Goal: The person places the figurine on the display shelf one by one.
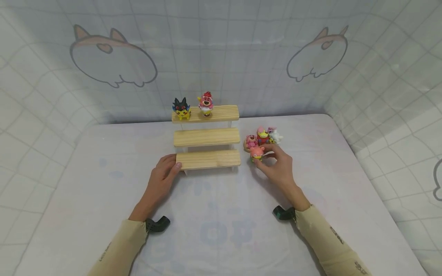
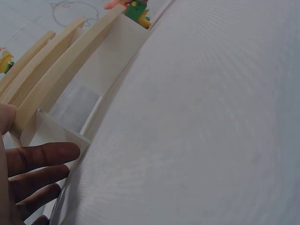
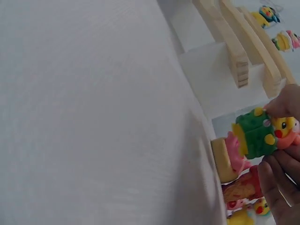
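My right hand (image 1: 279, 168) pinches a small figurine (image 1: 257, 153) between thumb and fingers, at the right of a three-step wooden display stand (image 1: 208, 160). The figurine has a pink eared hood and a yellow face; in the right wrist view its green body (image 3: 255, 135) with yellow feet faces the camera, tilted. Close behind it stand a pink bear figurine (image 1: 251, 142), a red-and-pink figurine (image 1: 263, 137) and a white figurine (image 1: 275, 135). At the lowest step's left end rests my left hand (image 1: 163, 171), thumb on the board, other fingers (image 2: 44, 154) straight beside the stand's white support.
On the top step stand a yellow figurine with a black hood (image 1: 181, 109) and a pink bear figurine with a red top (image 1: 206, 103). A pale cloth (image 1: 214, 214) covers the table. Behind the stand hangs a gridded curtain (image 1: 221, 46) with animal drawings.
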The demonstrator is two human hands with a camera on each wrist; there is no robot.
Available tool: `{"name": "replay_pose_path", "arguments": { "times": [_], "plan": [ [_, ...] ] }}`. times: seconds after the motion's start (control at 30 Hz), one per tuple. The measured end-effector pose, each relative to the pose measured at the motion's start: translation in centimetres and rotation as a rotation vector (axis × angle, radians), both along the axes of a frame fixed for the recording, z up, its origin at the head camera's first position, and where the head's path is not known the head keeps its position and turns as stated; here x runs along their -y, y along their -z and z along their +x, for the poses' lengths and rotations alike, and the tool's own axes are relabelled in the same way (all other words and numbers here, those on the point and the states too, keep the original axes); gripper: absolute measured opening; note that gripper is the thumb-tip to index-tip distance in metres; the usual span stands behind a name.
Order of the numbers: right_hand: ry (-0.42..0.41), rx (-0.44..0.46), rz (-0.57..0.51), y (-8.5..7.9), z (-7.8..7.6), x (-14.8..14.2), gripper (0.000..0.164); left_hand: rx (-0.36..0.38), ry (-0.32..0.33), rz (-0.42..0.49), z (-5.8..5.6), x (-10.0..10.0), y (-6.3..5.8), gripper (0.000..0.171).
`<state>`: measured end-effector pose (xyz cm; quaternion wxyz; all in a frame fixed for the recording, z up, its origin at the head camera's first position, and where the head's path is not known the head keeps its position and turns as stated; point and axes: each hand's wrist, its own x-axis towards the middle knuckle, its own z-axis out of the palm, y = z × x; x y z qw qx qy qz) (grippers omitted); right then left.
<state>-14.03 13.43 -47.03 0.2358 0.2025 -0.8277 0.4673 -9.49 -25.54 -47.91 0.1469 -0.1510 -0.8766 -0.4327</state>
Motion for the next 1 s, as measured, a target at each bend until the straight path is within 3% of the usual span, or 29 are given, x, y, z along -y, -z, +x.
{"name": "replay_pose_path", "arguments": {
  "times": [0.57,0.8,1.0],
  "plan": [
    [-0.001,-0.13,-0.068,-3.5,-0.1,1.4,0.044,-0.008,0.006,0.026,0.1,-0.1,0.0,0.025],
    [0.017,-0.105,-0.062,-6.7,-0.9,2.3,0.037,-0.009,0.013,0.022,0.1,0.0,0.0,0.025],
    [0.001,-0.149,-0.08,-10.4,-1.5,3.8,0.035,-0.001,0.002,0.011,0.2,0.0,-0.1,0.025]
  ]
}}
